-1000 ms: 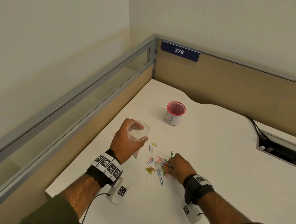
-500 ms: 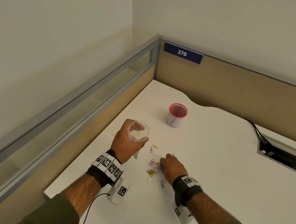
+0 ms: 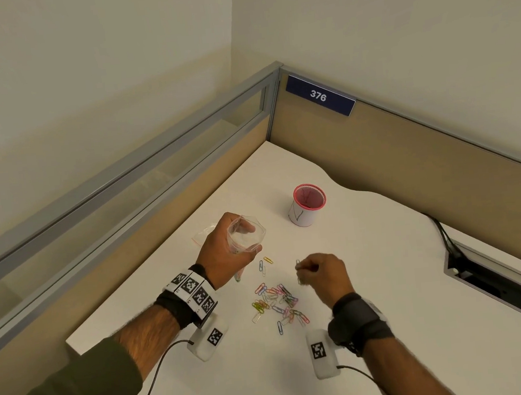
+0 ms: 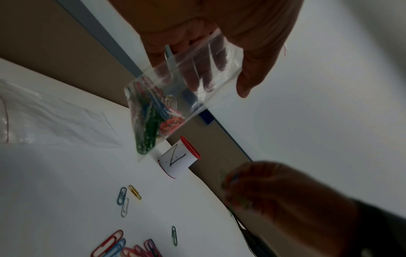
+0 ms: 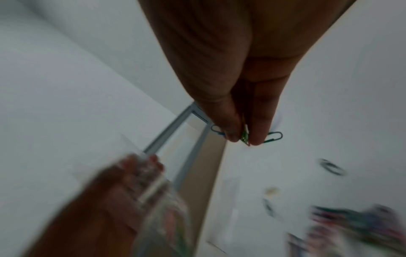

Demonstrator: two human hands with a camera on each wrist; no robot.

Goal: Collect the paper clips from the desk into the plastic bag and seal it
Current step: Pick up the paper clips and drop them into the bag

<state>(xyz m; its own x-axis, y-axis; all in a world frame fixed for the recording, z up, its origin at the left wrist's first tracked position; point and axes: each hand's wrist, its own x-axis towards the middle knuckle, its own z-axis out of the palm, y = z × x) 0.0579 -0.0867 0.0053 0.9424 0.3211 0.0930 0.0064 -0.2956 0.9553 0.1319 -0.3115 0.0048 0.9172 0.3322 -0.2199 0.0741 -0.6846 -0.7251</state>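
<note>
We hold the plastic bag [image 3: 246,236] in our left hand [image 3: 223,252], fingers curled round its open mouth just left of the red-rimmed cup [image 3: 308,204], while our right hand [image 3: 322,275] has its grip pinched tight on a few paper clips [image 5: 246,134] above the table [image 3: 388,280]. The clips look light, thin and slippery, so we judge a fingertip pinch on several at once works best; the bag is soft and limp, best held by its rim. The remaining pile [image 3: 275,301] lies on the table in front of the cup, nearer us.
</note>
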